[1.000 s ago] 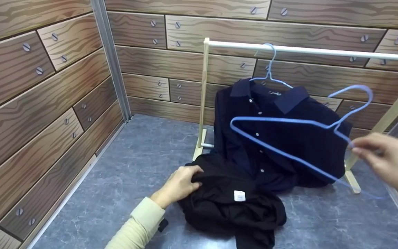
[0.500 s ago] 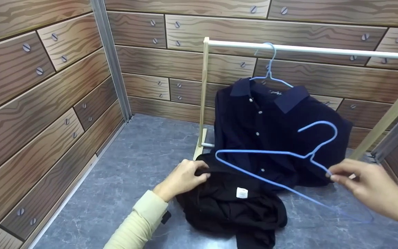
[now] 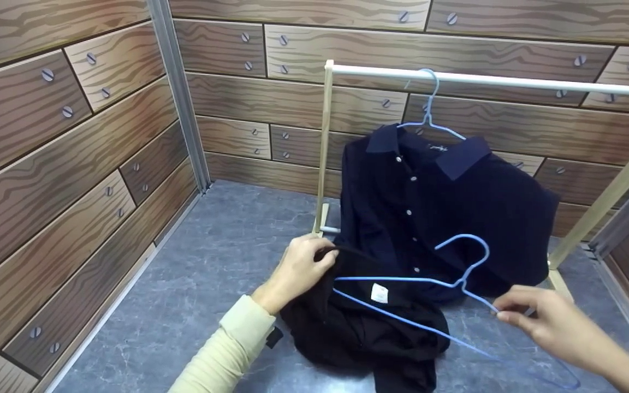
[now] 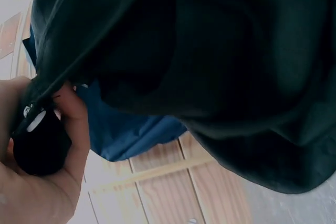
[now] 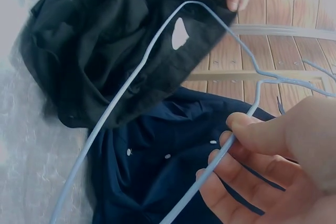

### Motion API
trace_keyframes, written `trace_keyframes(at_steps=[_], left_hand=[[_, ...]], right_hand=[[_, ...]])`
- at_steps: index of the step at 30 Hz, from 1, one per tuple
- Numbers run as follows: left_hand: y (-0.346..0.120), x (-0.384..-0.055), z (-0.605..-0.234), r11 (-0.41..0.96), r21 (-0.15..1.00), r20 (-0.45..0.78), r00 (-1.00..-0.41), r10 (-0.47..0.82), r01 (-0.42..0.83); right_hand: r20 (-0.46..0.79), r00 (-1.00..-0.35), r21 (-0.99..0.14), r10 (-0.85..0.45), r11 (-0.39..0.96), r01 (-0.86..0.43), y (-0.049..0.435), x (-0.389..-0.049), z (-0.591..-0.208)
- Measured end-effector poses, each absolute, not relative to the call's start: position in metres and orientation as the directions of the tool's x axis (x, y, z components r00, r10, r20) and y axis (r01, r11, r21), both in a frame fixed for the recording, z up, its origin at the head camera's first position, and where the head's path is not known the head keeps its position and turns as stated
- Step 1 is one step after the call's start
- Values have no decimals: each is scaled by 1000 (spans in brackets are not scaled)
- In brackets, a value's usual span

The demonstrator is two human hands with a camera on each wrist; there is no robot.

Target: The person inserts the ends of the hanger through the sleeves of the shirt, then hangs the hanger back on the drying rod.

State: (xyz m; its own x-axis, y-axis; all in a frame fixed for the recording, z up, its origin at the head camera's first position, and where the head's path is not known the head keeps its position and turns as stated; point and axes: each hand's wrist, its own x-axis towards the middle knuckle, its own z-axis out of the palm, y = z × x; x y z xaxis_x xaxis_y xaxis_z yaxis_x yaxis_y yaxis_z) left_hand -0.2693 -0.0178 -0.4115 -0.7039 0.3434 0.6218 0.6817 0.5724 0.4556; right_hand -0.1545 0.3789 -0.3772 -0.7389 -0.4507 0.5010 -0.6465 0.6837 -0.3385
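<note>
A black garment with a white label [image 3: 380, 293] lies bunched in front of the rack. My left hand [image 3: 304, 267] pinches the upper left edge of this black garment [image 3: 347, 338], lifting it a little; the left wrist view shows the cloth [image 4: 220, 51] between thumb and fingers. With thumb and fingertips my right hand [image 3: 549, 325] holds a blue wire hanger [image 3: 396, 279] by one shoulder. Its far end reaches the garment's raised edge beside my left hand, and the tip is hidden there in the head view. The hook points up.
Behind stands a rack with a white rail [image 3: 511, 81] and wooden legs [image 3: 325, 153]. A navy button shirt [image 3: 489, 202] hangs from it on another blue hanger [image 3: 429, 103]. Wood-patterned walls [image 3: 101, 125] enclose the grey floor [image 3: 238, 229] at the left and back.
My right hand has brought the hanger down and left, from in front of the navy shirt to the black garment. My left hand has raised the garment's edge slightly.
</note>
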Motion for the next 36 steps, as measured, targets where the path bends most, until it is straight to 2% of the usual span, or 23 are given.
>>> trace_keyframes(at_steps=[11,22,31,36], left_hand=[[7,-259,-405,422,537,625,-680,384,731],[31,-248,-404,219,533,671,-566,478,817],[41,-246,-405,185,471,675,-487,555,863],[44,-246,-409,211,438,686,-476,550,874]], right_hand=[[477,-765,-381,-433,682,-624,351,-158,-386],[524,-740,-438,-422,612,-659,319,-172,-395],[502,-745,-469,-440,585,-662,300,-182,-398],[525,-724,-457,-448,569,-683,290,-187,-401]])
